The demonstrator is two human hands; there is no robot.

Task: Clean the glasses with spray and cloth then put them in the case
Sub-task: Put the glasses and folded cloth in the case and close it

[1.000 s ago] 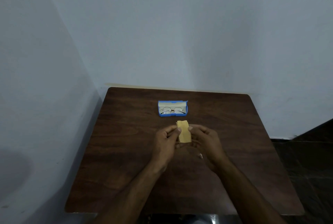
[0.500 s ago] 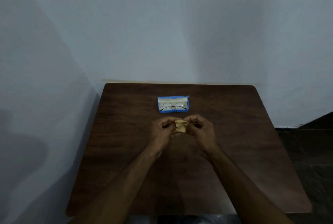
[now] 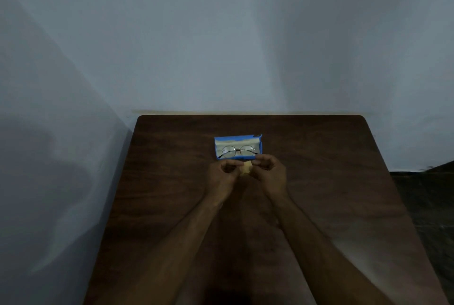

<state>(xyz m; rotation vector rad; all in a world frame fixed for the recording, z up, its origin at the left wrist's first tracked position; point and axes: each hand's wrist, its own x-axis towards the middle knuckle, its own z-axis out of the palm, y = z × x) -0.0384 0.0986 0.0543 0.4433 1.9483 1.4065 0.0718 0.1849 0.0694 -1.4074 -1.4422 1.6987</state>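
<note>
Case: a blue spectacle case [image 3: 261, 148] lies open on the dark wooden surface [image 3: 331, 206], toward its far edge and roughly midway across. The pale lining faces up.

Glasses: a pair of round, thin-rimmed glasses [image 3: 237, 151] lies inside the case with the lenses up. The frame runs along the case's length and the arm tips reach its near edge.

Cloth: a small yellow cloth [image 3: 245, 169] is bunched into a tight wad just on the near side of the case, close to the case's middle. Only a little of it shows between the two hands; I cannot tell whether it rests on the surface or is held above it.

Left hand: the left hand [image 3: 222, 178] sits just near of the case, below its left half. The grip is curled, with thumb and forefinger pinching the cloth's left side.

Right hand: the right hand [image 3: 270, 177] sits just near of the case, below its right half. The knuckles almost meet the case's near rim. Its grip is curled the same way and pinches the cloth's right side.

Forearms: both are bare and stretch from the near edge of the surface toward the case, converging at the cloth.

Room: pale walls [image 3: 221, 34] meet in a corner behind and to the left of the case.
</note>
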